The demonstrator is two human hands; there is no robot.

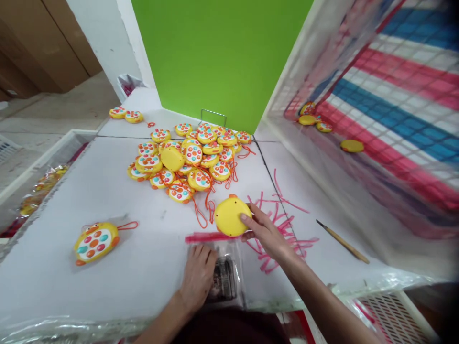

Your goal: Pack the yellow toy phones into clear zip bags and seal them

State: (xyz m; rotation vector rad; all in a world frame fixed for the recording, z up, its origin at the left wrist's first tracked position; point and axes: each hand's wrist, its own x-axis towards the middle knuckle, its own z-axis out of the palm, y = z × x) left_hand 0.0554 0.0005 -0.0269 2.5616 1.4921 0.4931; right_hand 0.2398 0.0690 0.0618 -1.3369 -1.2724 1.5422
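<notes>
Yellow toy (231,217) is pinched at its edge by the right hand (267,234), just beyond the bag (233,260); left hand (198,276) lies spread flat, pinning that bag to the desk (107,191).

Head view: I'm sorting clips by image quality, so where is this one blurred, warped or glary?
In the head view the wire crate at right is smeared with blur; the table edges bow from wide-angle distortion; the toy pile, the right hand on the yellow toy and the left hand on the clear bag are fairly sharp; light is even, shadows faint.
</notes>
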